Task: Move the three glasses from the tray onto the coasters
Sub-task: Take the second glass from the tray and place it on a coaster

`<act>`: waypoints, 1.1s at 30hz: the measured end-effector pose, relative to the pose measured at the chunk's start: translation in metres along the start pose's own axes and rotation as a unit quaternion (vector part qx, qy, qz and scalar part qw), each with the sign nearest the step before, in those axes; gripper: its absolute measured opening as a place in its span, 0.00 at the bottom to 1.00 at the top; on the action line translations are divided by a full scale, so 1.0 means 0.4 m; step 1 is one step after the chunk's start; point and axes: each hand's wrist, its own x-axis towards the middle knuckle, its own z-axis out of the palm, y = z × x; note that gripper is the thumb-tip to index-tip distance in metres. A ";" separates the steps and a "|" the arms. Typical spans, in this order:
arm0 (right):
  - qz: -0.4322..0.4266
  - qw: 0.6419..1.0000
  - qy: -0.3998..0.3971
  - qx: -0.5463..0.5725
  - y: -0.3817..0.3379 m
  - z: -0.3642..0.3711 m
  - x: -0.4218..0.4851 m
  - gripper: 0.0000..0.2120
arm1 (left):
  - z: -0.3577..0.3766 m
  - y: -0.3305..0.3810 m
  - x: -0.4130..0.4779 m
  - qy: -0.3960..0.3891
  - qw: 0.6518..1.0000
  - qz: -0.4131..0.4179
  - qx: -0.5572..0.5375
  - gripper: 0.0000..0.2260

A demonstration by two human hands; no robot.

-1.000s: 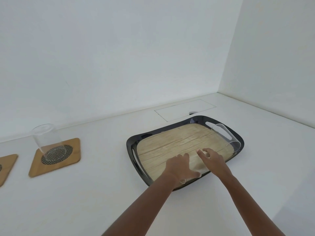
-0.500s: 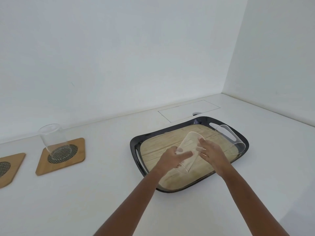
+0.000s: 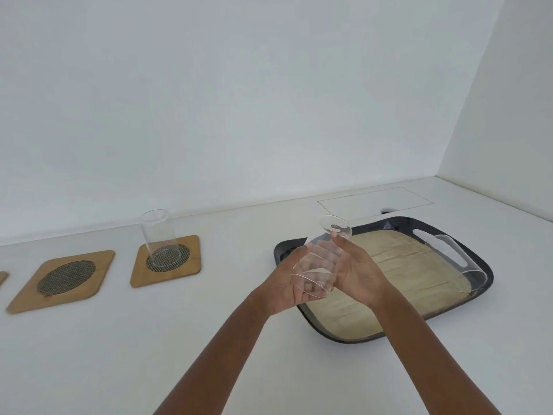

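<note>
Held glass (image 3: 324, 259): now lifted off the tray (image 3: 475, 262), leftward.
Left hand (image 3: 291, 283), right hand (image 3: 356, 271): both cupping it.
Second glass (image 3: 457, 262): unmoved, lying far right.

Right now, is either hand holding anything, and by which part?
Yes. Both hands hold one clear glass, tilted above the tray's left end. The left hand cups its lower side wall; the right hand presses the opposite wall.

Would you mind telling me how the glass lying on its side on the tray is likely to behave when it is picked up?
The glass on the tray lies on its side, so a nudge would probably roll it. It looks clear, smooth and thin-walled: likely slippery and fragile. It appears empty, so probably light.
</note>
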 end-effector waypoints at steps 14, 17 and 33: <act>-0.014 0.989 0.005 -0.150 0.120 0.278 0.138 0.32 | -0.265 0.042 -0.273 0.208 0.968 0.054 0.129 0.17; -0.028 0.982 0.005 -0.188 0.158 0.353 0.162 0.29 | -0.320 0.033 -0.343 0.303 0.936 0.080 0.159 0.15; -0.182 0.917 -0.027 -0.353 0.367 0.734 0.248 0.28 | -0.640 -0.064 -0.668 0.552 0.556 -0.057 0.619 0.28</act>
